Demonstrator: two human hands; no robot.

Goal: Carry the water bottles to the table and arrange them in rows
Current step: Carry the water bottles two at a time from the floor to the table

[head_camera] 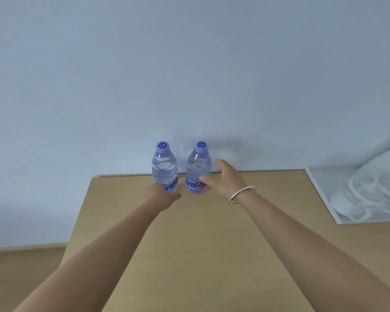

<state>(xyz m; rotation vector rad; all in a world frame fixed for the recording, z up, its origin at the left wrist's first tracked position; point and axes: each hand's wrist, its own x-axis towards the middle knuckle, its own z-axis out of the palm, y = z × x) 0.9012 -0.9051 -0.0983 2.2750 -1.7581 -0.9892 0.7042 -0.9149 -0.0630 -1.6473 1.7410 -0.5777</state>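
Two clear plastic water bottles with lilac caps, left one (164, 168) and right one (198, 170), upright at the tan wooden table's (189, 255) far edge; our left hand (161, 195) wraps the left one's base, our right hand (223, 177), fingers spread, touches the right one's side.

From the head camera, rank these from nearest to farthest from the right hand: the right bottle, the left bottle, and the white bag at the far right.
1. Right bottle: touching the right hand, just to its left.
2. Left bottle: one place further left, at the left hand.
3. White bag: far right, on the gray tray at the table's edge.
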